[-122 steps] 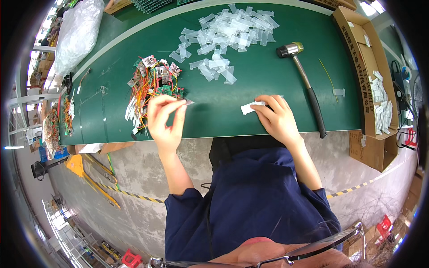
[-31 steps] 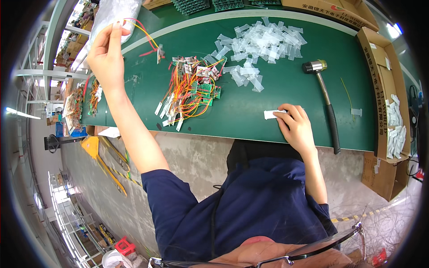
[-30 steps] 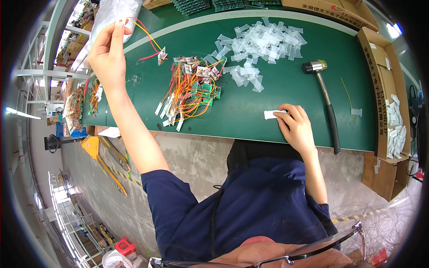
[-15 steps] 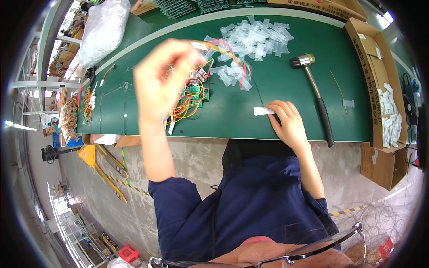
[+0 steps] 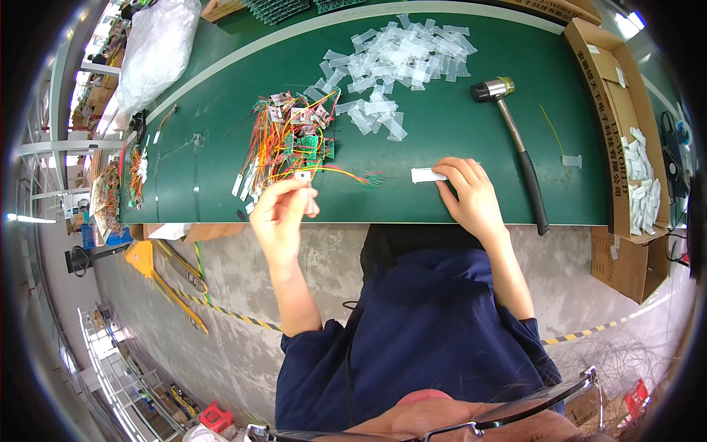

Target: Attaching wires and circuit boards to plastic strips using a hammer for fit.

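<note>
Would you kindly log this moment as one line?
left hand: pinching small wired part | right hand: touching white piece | on table: wired-board pile, clear strips, hammer

A head-worn fisheye looks down past the chest (image 5: 434,331), from close above, at left hand (image 5: 283,214), right hand (image 5: 471,195) and table (image 5: 364,205).

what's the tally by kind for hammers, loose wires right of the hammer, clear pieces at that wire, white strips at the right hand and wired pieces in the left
Hammer: 1
Loose yellow wire: 1
Clear piece at that wire: 1
White strip at the right hand: 1
Wired piece in the left hand: 1
Total: 5
</note>
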### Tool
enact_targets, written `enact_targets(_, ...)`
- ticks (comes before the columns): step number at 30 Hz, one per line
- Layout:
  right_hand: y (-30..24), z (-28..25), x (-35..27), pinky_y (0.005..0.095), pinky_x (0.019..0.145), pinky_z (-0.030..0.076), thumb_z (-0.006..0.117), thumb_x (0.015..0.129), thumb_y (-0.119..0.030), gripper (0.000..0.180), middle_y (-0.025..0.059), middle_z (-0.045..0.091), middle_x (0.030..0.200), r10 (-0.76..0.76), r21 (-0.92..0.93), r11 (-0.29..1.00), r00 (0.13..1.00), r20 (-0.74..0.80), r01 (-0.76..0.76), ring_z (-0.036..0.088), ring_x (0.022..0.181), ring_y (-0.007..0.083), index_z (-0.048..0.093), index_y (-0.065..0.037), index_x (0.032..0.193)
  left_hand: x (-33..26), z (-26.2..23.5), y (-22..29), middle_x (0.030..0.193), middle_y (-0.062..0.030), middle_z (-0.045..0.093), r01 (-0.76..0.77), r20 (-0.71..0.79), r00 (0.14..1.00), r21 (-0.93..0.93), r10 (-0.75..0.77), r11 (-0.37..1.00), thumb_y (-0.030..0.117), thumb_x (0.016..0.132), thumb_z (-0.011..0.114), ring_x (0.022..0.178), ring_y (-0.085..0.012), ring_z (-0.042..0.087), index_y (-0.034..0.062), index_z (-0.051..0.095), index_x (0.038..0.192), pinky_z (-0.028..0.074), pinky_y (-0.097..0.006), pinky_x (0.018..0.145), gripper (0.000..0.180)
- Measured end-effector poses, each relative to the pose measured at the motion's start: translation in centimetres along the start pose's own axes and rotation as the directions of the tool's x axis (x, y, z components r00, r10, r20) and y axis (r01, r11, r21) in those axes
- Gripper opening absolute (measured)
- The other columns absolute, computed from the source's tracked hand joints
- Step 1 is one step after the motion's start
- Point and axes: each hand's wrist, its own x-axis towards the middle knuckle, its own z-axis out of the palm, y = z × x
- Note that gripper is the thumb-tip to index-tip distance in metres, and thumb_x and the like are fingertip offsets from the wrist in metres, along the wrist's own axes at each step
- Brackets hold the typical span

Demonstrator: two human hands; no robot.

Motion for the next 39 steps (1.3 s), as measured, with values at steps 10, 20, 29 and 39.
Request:
enact_targets(10,0.1,0.0,-0.1,0.0390,0.082,0.049,0.070,0.081,-0.003,0.030,0.0087,0.065,0.105,0.012,0.005,1.000,1.000,-0.007,-0.012,0.061,0.094,0.0290,0.062,-0.004,0.109,2.5,5.0,-0.9,0.098,-0.0104,0.066,-0.118,0.391,0.920,0.203,0.030,0.972,-0.010,0.084,0.062,0.085,-0.0140,0.063,-0.0006,0.070,0.109,0.052,-0.026,0.070,0.028)
enact_targets(20,0.0,-0.1,-0.3,0.0398,0.085,0.050,0.069,0.079,0.000,0.037,0.0108,0.066,0.104,0.026,0.061,0.998,0.999,-0.047,-0.023,0.061,0.097,0.0307,0.061,-0.003,0.115,3.0,10.5,-6.7,0.090,-0.0017,0.064,-0.532,0.593,0.785,0.496,0.180,0.687,0.005,0.081,0.072,0.090,-0.0207,0.057,0.0083,0.073,0.098,0.044,-0.034,0.085,0.017)
enact_targets(29,0.2,0.1,-0.4,0.0397,0.086,0.050,0.070,0.080,0.000,0.037,0.0103,0.066,0.103,0.014,0.040,0.999,0.999,-0.050,-0.012,0.061,0.098,0.0299,0.060,-0.003,0.115,4.6,2.6,-2.3,0.093,-0.0073,0.067,-0.178,0.199,0.973,0.300,0.122,0.937,-0.004,0.085,0.067,0.082,-0.0138,0.063,0.0007,0.072,0.104,0.051,-0.025,0.073,0.021)
enact_targets(39,0.4,0.1,-0.6,0.0430,0.093,0.047,0.064,0.082,-0.002,0.040,0.0137,0.062,0.110,0.049,0.079,0.996,0.999,0.006,-0.049,0.059,0.104,0.0320,0.057,-0.003,0.121,2.4,10.6,-7.0,0.085,-0.0068,0.066,-0.146,0.424,0.902,0.477,-0.081,0.866,0.000,0.082,0.071,0.073,-0.0121,0.058,-0.0007,0.070,0.093,0.047,-0.026,0.068,0.010)
